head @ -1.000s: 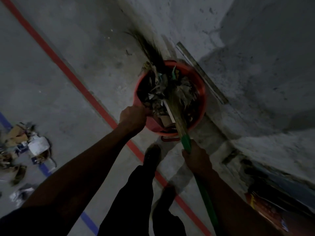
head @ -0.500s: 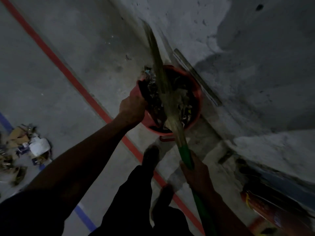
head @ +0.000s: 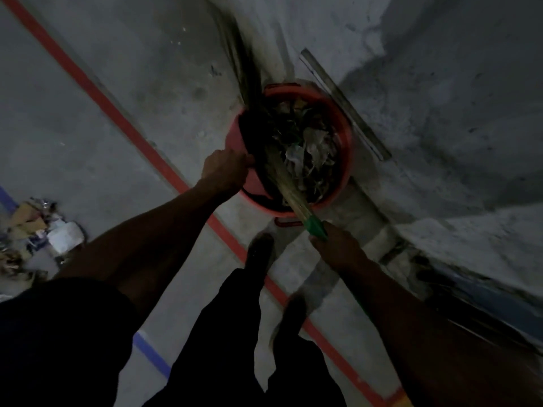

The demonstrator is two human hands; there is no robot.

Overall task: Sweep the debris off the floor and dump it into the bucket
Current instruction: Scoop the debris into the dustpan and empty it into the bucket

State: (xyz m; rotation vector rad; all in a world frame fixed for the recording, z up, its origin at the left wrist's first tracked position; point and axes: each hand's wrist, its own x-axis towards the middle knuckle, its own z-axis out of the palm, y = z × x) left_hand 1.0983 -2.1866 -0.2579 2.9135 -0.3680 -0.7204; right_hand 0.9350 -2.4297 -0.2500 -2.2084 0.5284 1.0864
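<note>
- The left hand [head: 226, 168] is curled over the near-left rim of the red bucket [head: 343, 160], fingers hooked inside and the back of the hand towards the camera; it grips the rim.
- The bucket stands on the grey concrete floor [head: 88, 136], just beyond both hands and close to the foot of a rough grey wall [head: 455, 98].
- Debris [head: 308, 151] fills the bucket: crumpled pale paper, dark scraps and shreds, heaped to just under the rim, immediately right of the left hand.
- The right hand [head: 335, 248] is wrapped round the green handle [head: 316, 227] of a broom [head: 282, 177]; the fingers close round the shaft just below the point where the green sleeve meets the straw.
- From the right hand the broom's pale straw bundle slants up and to the left across the bucket mouth, passing over the left part of the debris; its dark, blurred tips [head: 244, 69] reach past the far-left rim, well beyond the left hand.
- A flat metal strip [head: 343, 104] lies along the wall's foot, beyond the bucket's far side from the hands.
- A red floor line [head: 123, 118] runs diagonally under the left forearm and passes between the bucket and the person's feet.
- A second heap of rubbish [head: 38, 233], cardboard and white paper, lies on the floor well to the left of the left arm, beside a blue floor line [head: 152, 353].
- Two dark shoes [head: 258, 251] and dark trouser legs are below and between the hands.
</note>
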